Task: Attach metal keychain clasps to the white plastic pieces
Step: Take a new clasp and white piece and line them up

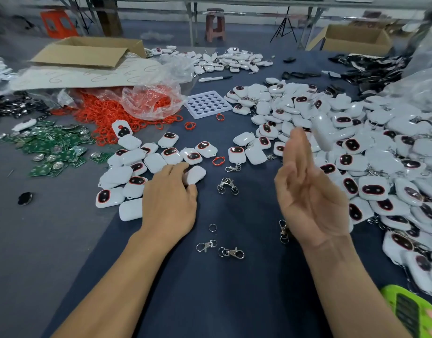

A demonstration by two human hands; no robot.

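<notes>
A table covered in dark blue-grey cloth (234,289) is seen, with a grey floor, metal table legs and a tripod (284,25) behind it. Two stools are seen at the top of the frame, an orange stool (57,23) at upper left and a brown stool (215,24) at upper centre. Two cardboard boxes are counted: a flattened box (88,51) at upper left and an open box (354,37) at upper right.

A white plastic piece (195,174) at centre left is grasped by the left hand (170,203), with fingers over its top and the thumb at its lower edge. The right hand (307,191) is raised at centre right, released, with palm sideways and fingers straight. A blurred white piece (322,132) is seen just beyond its fingertips, apart from them.

On the bare cloth in the lower centre, three single metal clasps are counted (206,245) (231,252) (283,231), plus one tangled bunch of clasps (227,186) and one loose split ring (212,227).

The white pieces are too many to count. They lie in a large pile (356,147) at right, a smaller group (137,167) beside the left hand, and a far pile (234,59) at the top.

A heap of red rings (107,118) and a clear bag (151,98) are seen at centre left, with three stray red rings (220,117) (190,125) (218,161) nearby. One white tray of round wells (207,103), one pen (215,78) and a spread of green circuit boards (51,147) are also seen.
</notes>
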